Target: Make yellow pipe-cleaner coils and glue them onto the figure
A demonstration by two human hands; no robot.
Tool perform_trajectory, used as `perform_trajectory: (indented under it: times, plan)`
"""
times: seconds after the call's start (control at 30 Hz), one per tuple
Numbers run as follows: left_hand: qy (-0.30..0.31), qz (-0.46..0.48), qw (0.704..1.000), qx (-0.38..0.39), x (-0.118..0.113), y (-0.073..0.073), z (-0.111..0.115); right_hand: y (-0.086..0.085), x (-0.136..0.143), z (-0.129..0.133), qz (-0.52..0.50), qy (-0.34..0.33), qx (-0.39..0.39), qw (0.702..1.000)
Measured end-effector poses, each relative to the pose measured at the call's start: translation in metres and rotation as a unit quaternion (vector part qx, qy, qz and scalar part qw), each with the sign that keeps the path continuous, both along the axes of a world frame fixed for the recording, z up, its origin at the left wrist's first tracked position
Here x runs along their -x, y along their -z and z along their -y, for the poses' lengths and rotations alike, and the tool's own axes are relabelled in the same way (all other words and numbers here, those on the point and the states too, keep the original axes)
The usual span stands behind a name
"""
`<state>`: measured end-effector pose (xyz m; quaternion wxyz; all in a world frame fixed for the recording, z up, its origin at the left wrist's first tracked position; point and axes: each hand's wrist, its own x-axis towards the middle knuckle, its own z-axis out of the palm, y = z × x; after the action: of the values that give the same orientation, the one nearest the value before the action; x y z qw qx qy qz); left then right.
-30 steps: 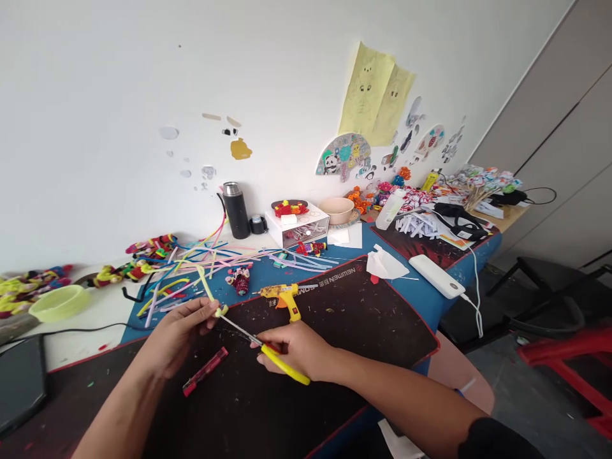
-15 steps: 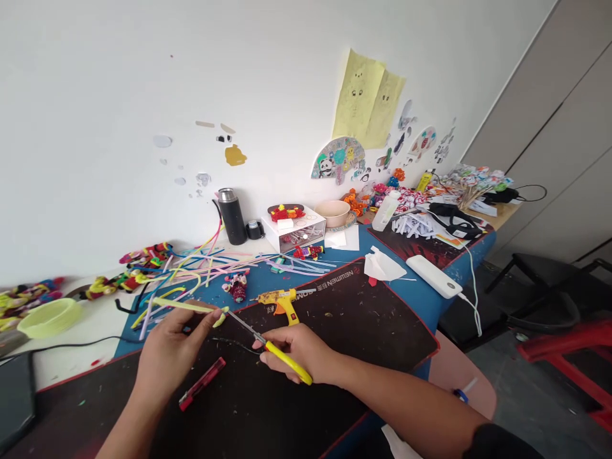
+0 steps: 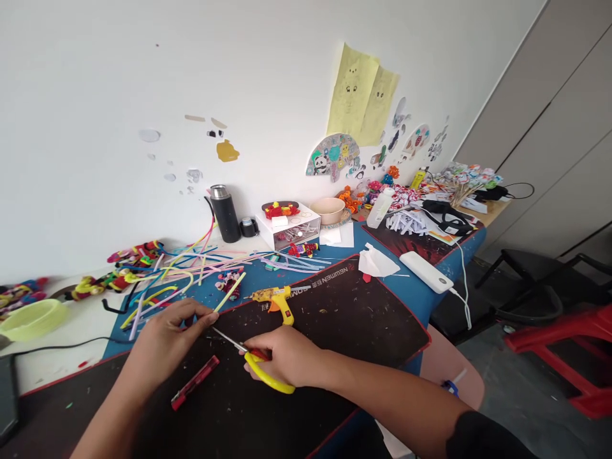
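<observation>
Pinched in the fingers of my left hand [image 3: 167, 338] is a pale yellow pipe cleaner [image 3: 231, 292], which points up and away to the right. My right hand [image 3: 284, 357] is closed on scissors [image 3: 270, 376] with yellow and red handles. The scissor blades reach left to just below my left fingertips; whether they touch the pipe cleaner I cannot tell. Beyond my hands lies a yellow glue gun [image 3: 277, 299] on the dark mat [image 3: 344, 319]. A red pen-like tool [image 3: 195, 382] rests on the mat below my left hand.
Behind my left hand are loose pipe cleaners [image 3: 201, 264] and small colourful dolls [image 3: 136, 252]. A black thermos [image 3: 224, 213] and a white drawer box [image 3: 287, 229] stand by the wall. A white power bank [image 3: 426, 272] with a cable lies to the right, near a red stool [image 3: 564, 357].
The yellow pipe cleaner has swung from pointing left to pointing up and right in my left fingers. The scissors have moved left with my right hand, and the view has shifted slightly.
</observation>
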<state>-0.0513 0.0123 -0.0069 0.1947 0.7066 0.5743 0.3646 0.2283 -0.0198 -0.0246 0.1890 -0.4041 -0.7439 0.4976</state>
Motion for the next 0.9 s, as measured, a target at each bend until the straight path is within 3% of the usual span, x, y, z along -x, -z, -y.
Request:
perform_trajectory:
  times: [0.13,0.2,0.27,0.43,0.53,0.63,0.77,0.9]
  plan:
    - [0.003,0.078,0.978,0.192,0.006,-0.008,-0.001,-0.004,0.002,0.004,0.048,-0.057,-0.091,0.993]
    - [0.018,0.120,0.960,0.251,0.005,-0.010,0.000,-0.007,0.002,0.006,0.057,-0.082,-0.119,0.988]
    - [0.022,0.176,0.946,0.272,0.002,-0.008,0.002,-0.008,0.000,0.007,0.033,-0.078,-0.093,0.992]
    - [-0.005,0.271,0.926,0.262,-0.008,0.000,0.005,0.008,-0.006,0.005,-0.065,-0.018,0.040,0.997]
    - [-0.011,0.291,0.926,0.241,-0.012,0.003,0.005,0.021,-0.005,0.003,-0.125,0.032,0.109,0.986]
    - [-0.017,0.302,0.927,0.221,-0.013,0.007,0.005,0.023,-0.005,0.002,-0.159,0.070,0.187,0.967]
    - [-0.025,0.292,0.936,0.195,-0.013,0.009,0.007,0.016,-0.007,0.003,-0.179,0.091,0.258,0.945]
    - [-0.053,0.196,0.969,0.138,-0.012,0.005,0.011,0.014,-0.005,0.004,-0.201,0.100,0.274,0.935]
